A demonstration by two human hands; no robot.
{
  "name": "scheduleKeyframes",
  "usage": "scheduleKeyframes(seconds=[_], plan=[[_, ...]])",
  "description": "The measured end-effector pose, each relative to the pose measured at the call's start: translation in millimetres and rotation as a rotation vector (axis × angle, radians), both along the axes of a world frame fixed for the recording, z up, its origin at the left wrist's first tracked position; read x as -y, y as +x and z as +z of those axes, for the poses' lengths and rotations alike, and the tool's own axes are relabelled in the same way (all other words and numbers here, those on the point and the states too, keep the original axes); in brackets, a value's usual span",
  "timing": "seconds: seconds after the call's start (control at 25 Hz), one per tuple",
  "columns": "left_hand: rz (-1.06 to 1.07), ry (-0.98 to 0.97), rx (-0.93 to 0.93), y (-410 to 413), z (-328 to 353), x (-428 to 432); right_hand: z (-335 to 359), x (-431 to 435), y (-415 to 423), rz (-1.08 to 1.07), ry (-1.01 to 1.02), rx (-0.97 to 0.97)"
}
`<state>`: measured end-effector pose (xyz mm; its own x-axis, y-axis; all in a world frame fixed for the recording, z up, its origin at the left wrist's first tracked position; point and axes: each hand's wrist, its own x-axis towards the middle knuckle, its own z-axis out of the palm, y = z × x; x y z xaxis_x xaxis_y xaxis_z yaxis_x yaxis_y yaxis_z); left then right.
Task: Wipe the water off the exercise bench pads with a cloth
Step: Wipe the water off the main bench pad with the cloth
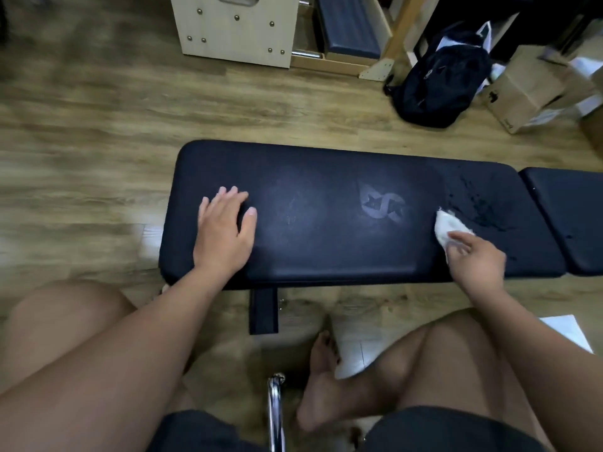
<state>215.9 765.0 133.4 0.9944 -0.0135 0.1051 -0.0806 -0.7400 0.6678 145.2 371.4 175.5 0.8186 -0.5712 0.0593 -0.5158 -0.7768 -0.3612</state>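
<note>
A long black bench pad (326,177) lies across the middle of the view, with a faded logo (382,203) right of its centre. Water drops and streaks (479,203) darken its right end. A second, shorter pad (567,210) adjoins it at the far right. My left hand (223,226) rests flat on the long pad's left part, fingers spread. My right hand (474,259) holds a small white cloth (448,228) against the pad, just left of the wet patch.
The bench stands on a wooden floor, its black leg (263,309) near my knees. A black backpack (439,83), a cardboard box (528,89) and light wooden equipment (235,27) lie beyond the bench. A chrome bar (275,409) sits between my legs, a white sheet (567,331) lower right.
</note>
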Motion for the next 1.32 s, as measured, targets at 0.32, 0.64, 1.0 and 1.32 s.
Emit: scheduleKeyframes(seconds=[0.32, 0.64, 1.0, 1.32], plan=[[0.196, -0.255, -0.031, -62, 15, -61, -16, -302, 9, 0.555, 0.086, 0.07], [0.264, -0.21, -0.193, -77, 9, -69, -21, -288, 13, 0.901, 0.137, 0.047], [0.245, -0.327, -0.295, -48, -6, -59, 12, 9, 8, -0.033, -0.098, -0.249], [0.368, -0.522, -0.284, -46, 0, -54, 3, -196, 60, 0.114, -0.091, -0.076]])
